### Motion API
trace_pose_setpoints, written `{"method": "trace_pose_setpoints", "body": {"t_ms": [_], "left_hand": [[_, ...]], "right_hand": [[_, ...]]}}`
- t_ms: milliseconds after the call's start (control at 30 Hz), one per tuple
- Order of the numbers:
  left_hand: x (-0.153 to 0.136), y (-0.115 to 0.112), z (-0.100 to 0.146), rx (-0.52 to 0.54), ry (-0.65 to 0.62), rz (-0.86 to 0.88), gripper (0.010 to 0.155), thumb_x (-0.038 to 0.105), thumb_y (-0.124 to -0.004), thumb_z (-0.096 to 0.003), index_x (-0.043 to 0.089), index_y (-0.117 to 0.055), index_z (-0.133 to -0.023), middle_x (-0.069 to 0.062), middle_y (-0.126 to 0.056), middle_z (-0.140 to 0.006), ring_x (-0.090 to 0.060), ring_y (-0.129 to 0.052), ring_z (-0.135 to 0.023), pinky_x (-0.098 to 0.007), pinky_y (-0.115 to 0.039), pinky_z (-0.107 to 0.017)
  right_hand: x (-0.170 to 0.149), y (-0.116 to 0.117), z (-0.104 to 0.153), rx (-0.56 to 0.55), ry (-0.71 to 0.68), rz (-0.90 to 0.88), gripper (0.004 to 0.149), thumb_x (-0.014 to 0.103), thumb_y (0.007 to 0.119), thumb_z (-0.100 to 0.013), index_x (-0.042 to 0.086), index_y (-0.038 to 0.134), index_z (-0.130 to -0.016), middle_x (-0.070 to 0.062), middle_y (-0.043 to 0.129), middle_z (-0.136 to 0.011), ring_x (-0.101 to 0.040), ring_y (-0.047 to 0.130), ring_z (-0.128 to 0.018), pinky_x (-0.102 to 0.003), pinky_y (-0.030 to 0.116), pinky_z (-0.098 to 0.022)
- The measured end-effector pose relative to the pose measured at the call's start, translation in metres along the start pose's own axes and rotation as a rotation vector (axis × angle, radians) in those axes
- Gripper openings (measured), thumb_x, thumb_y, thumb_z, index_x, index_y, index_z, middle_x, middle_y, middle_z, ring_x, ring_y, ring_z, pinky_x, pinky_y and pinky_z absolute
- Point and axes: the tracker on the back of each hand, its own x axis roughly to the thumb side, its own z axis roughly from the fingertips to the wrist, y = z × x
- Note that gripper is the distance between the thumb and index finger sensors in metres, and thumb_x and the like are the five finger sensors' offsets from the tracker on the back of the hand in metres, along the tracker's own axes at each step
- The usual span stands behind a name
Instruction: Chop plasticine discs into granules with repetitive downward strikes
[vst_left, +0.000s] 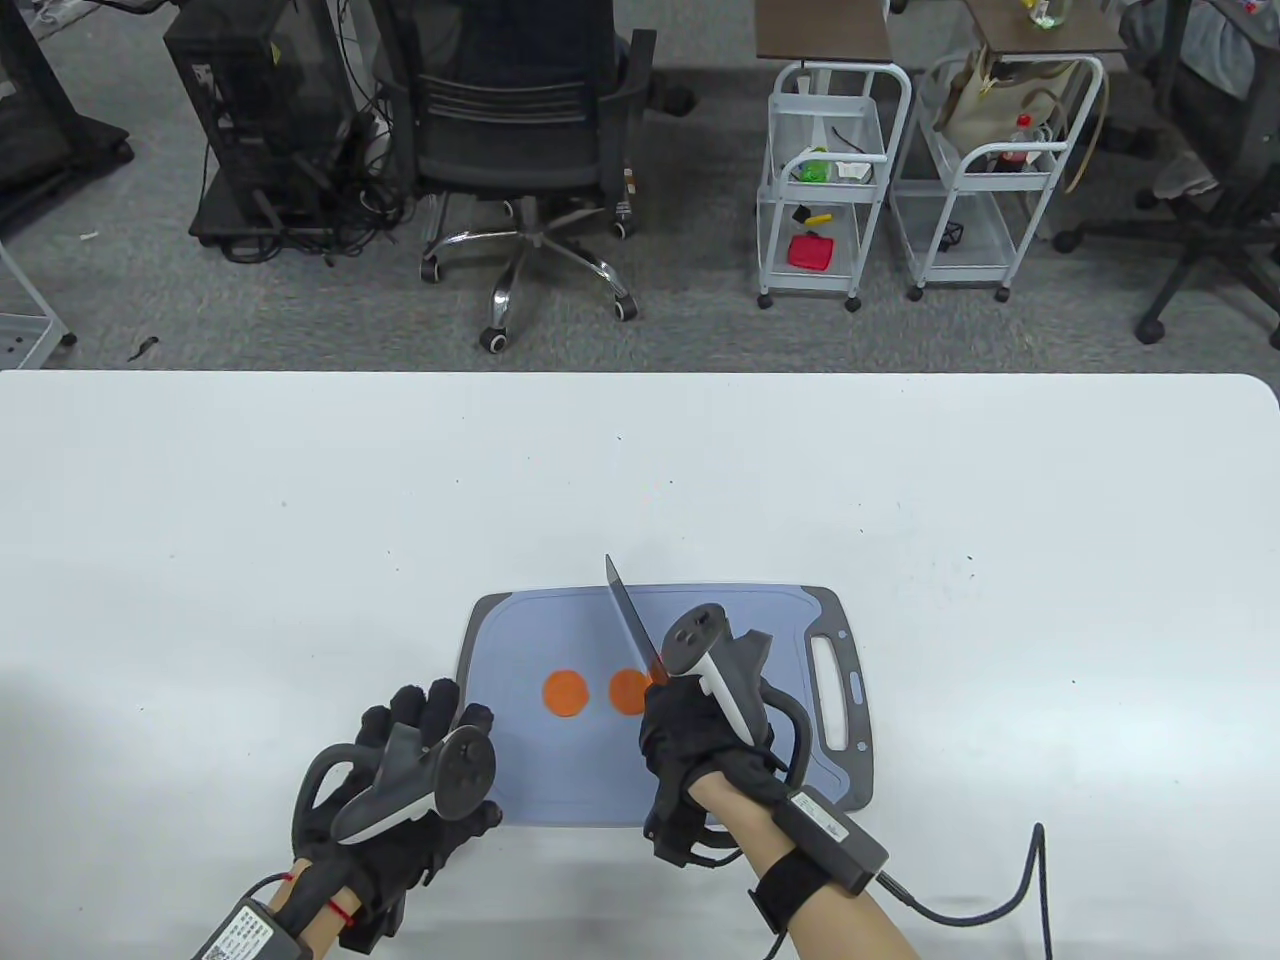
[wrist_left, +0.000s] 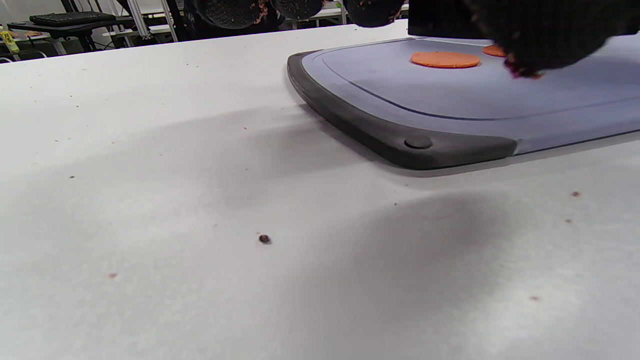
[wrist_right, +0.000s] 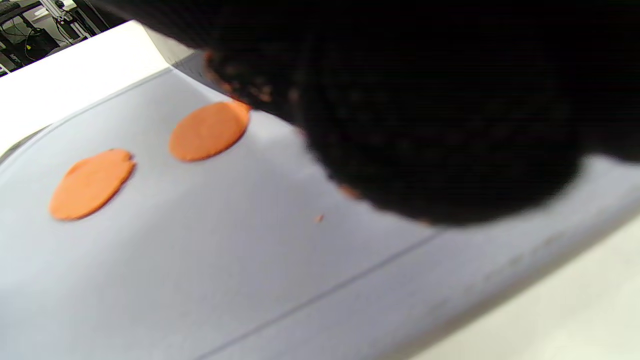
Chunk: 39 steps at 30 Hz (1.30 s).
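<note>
While right hand (vst_left: 690, 730) grips knife (vst_left: 630, 620), left hand (vst_left: 410, 790) spread; board (vst_left: 520, 760) holds two discs (vst_left: 564, 693).

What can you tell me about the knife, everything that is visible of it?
The knife has a thin, dark grey blade with a pointed tip. The right hand grips its handle, which the glove hides. The blade is raised and slants up and away from the person, above the blue-grey cutting board, near the right orange disc. Whether the blade touches it is unclear.

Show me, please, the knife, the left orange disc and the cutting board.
knife (vst_left: 628, 612), table view, mid-blade.
left orange disc (vst_left: 565, 693), table view, centre.
cutting board (vst_left: 560, 780), table view, bare near surface.
</note>
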Motion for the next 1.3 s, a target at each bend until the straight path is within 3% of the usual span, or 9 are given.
{"method": "trace_pose_setpoints", "body": {"t_ms": [267, 367, 600, 667, 800, 1067, 1133, 1200, 1300], "left_hand": [[0.001, -0.002, 0.0, -0.021, 0.006, -0.011, 0.091, 0.066, -0.064, -0.0314, 0.027, -0.042, -0.111, -0.019, -0.033, -0.123, -0.054, -0.046, -0.109, -0.068, -0.041, -0.075], [0.001, -0.002, 0.0, -0.032, 0.011, -0.014, 0.091, 0.066, -0.064, -0.0314, 0.028, -0.042, -0.111, -0.018, -0.033, -0.123, -0.054, -0.046, -0.109, -0.068, -0.041, -0.075], [0.001, -0.003, 0.0, -0.048, 0.002, -0.011, 0.09, 0.066, -0.064, -0.0315, 0.028, -0.043, -0.111, -0.018, -0.034, -0.123, -0.054, -0.047, -0.109, -0.069, -0.041, -0.075], [0.002, -0.004, -0.001, -0.055, 0.005, -0.014, 0.092, 0.066, -0.064, -0.0315, 0.027, -0.04, -0.111, -0.018, -0.034, -0.123, -0.054, -0.047, -0.109, -0.068, -0.041, -0.075], [0.002, -0.005, -0.002, -0.056, 0.008, -0.009, 0.092, 0.066, -0.064, -0.0315, 0.027, -0.039, -0.111, -0.018, -0.034, -0.123, -0.054, -0.047, -0.109, -0.068, -0.041, -0.075], [-0.004, -0.003, -0.002, -0.019, 0.014, 0.023, 0.094, 0.066, -0.064, -0.0315, 0.025, -0.035, -0.111, -0.018, -0.034, -0.123, -0.053, -0.047, -0.109, -0.068, -0.041, -0.075], [-0.003, -0.002, -0.002, -0.022, 0.016, 0.027, 0.094, 0.066, -0.064, -0.0315, 0.025, -0.035, -0.111, -0.018, -0.034, -0.123, -0.053, -0.047, -0.109, -0.068, -0.041, -0.075], [-0.002, -0.004, -0.003, -0.036, 0.015, 0.022, 0.094, 0.066, -0.064, -0.0315, 0.025, -0.035, -0.111, -0.018, -0.034, -0.123, -0.053, -0.047, -0.109, -0.068, -0.041, -0.075], [0.0, -0.006, -0.004, -0.05, 0.009, 0.017, 0.094, 0.066, -0.064, -0.0315, 0.025, -0.035, -0.111, -0.018, -0.034, -0.123, -0.053, -0.047, -0.109, -0.068, -0.041, -0.075]], "right_hand": [[0.02, 0.002, -0.007, -0.034, 0.029, 0.152, 0.056, 0.051, 0.069, -0.05, 0.004, 0.077, -0.079, -0.001, 0.098, -0.039, -0.018, 0.111, -0.004, -0.047, 0.095, -0.012], [0.021, 0.013, -0.023, -0.101, -0.002, 0.01, 0.056, 0.052, 0.07, -0.05, 0.005, 0.076, -0.077, 0.002, 0.097, -0.037, -0.017, 0.109, -0.001, -0.046, 0.095, -0.011], [0.035, -0.021, -0.022, 0.111, 0.092, 0.09, 0.056, 0.052, 0.07, -0.051, 0.004, 0.077, -0.079, 0.0, 0.098, -0.038, -0.018, 0.11, -0.003, -0.047, 0.095, -0.012], [0.031, -0.015, -0.016, 0.087, 0.091, 0.097, 0.056, 0.052, 0.07, -0.051, 0.004, 0.077, -0.079, 0.0, 0.098, -0.038, -0.018, 0.111, -0.003, -0.047, 0.095, -0.012], [0.021, 0.016, -0.021, -0.105, 0.03, -0.033, 0.056, 0.053, 0.071, -0.05, 0.005, 0.076, -0.077, 0.001, 0.097, -0.036, -0.018, 0.109, -0.001, -0.047, 0.095, -0.011], [0.031, -0.016, -0.026, 0.147, 0.101, 0.016, 0.056, 0.052, 0.07, -0.05, 0.004, 0.076, -0.079, 0.0, 0.098, -0.039, -0.019, 0.111, -0.004, -0.048, 0.095, -0.013], [0.022, -0.011, -0.02, 0.135, 0.09, 0.012, 0.056, 0.052, 0.07, -0.051, 0.005, 0.076, -0.079, 0.0, 0.098, -0.038, -0.018, 0.111, -0.004, -0.047, 0.095, -0.013], [0.012, 0.014, -0.018, 0.064, 0.07, -0.05, 0.056, 0.052, 0.07, -0.05, 0.004, 0.075, -0.079, 0.0, 0.098, -0.038, -0.019, 0.111, -0.004, -0.048, 0.095, -0.012], [0.019, 0.016, -0.023, -0.036, 0.058, -0.069, 0.056, 0.053, 0.071, -0.05, 0.005, 0.076, -0.077, 0.002, 0.097, -0.036, -0.017, 0.11, -0.002, -0.047, 0.095, -0.012]]}}
